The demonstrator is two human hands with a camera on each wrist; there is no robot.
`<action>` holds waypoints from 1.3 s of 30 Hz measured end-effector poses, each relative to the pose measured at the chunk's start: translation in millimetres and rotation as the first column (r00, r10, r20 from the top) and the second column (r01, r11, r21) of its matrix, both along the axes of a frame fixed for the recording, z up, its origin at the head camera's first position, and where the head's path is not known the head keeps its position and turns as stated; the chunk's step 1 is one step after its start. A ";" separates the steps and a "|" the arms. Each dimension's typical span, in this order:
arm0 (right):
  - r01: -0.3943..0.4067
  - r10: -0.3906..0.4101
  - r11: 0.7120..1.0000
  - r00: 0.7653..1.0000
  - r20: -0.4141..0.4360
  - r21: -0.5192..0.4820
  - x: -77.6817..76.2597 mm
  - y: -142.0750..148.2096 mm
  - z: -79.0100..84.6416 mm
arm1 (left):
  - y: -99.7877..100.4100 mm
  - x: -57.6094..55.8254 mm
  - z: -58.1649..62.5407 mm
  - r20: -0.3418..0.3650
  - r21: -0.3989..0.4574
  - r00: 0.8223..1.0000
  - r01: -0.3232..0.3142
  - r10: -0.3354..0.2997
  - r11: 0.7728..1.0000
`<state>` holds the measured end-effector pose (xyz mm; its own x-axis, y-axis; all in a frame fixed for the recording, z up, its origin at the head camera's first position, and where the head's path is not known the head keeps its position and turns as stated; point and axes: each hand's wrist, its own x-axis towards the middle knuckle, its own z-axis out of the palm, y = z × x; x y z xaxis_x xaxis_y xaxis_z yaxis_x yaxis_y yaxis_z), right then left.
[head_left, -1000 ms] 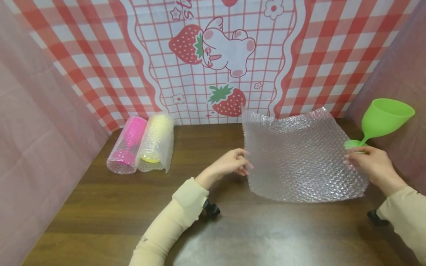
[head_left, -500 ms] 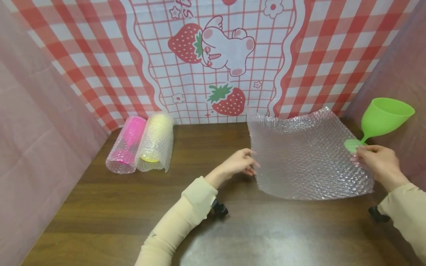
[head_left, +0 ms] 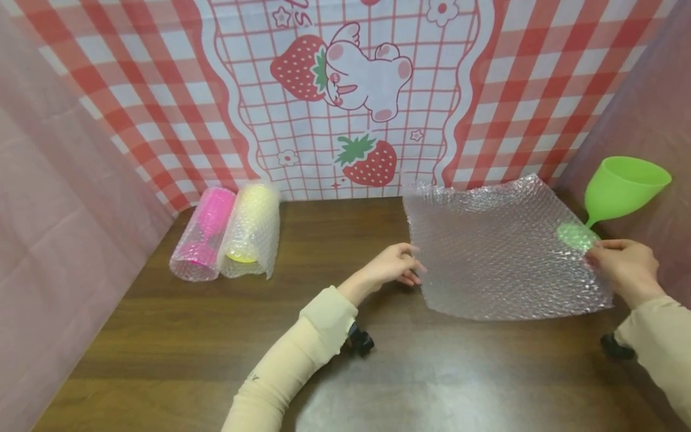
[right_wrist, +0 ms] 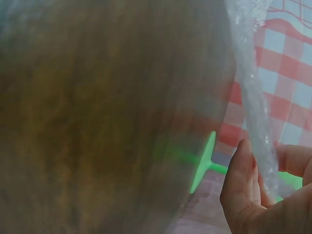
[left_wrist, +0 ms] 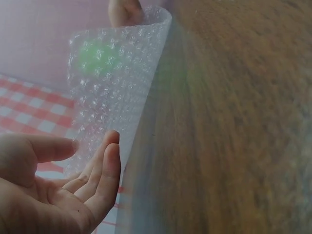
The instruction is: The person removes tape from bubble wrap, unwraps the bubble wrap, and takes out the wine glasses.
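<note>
Backdrop [head_left: 421, 90] with “st” lettering [head_left: 303, 14], bubble wrap [head_left: 496, 258]

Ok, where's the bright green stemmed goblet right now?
In the head view, the green goblet is at the far right, just beyond the right hand, its base showing through the clear bubble wrap sheet.

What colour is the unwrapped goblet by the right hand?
The goblet is bright green, clearest in the head view.
</note>
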<state>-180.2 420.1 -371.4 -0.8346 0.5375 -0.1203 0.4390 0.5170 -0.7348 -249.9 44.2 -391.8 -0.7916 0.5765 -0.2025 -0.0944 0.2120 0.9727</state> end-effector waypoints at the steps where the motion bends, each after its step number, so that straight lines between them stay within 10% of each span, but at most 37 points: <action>1: 0.009 -0.009 1.000 1.000 0.011 0.012 0.1 0.7 -0.6 | 0.3 -0.2 -0.6 0.002 0.001 1.000 0.003 -0.003 1.000; 18: -0.034 0.068 0.947 0.993 -0.096 0.321 24.0 -7.6 13.0 | -29.3 7.3 13.8 -0.158 -0.080 0.985 0.055 -0.068 0.995; 30: 0.135 -0.008 0.940 0.927 -0.375 0.312 23.6 -50.1 34.4 | -94.0 4.0 37.1 -0.241 -0.086 0.966 -0.118 0.095 0.989; 36: 0.060 0.069 0.952 0.913 -0.403 0.301 18.4 -81.3 38.1 | -115.3 1.1 47.4 -0.306 -0.084 0.931 -0.234 0.198 0.969; 39: 0.006 0.123 0.957 0.896 -0.428 0.289 15.7 -98.0 37.5 | -125.6 -0.4 51.2 -0.431 -0.144 0.872 -0.320 0.231 0.937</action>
<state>-164.5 322.2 -333.9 -0.7975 0.4435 0.4090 0.0694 0.7409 -0.6680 -250.4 -81.5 -340.6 -0.9497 0.3035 0.0779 0.2103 0.4330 0.8765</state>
